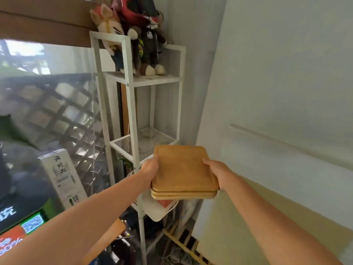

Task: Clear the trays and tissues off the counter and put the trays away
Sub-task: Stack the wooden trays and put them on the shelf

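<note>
trays (183, 170) before shelf (131, 111), plush toys (141, 35), perhaps

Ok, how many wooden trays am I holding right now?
3, judging by the edge layers: one stack of wooden trays held between the left hand and right hand, in front of the white shelf unit. Thinner ones could be hidden.
</note>
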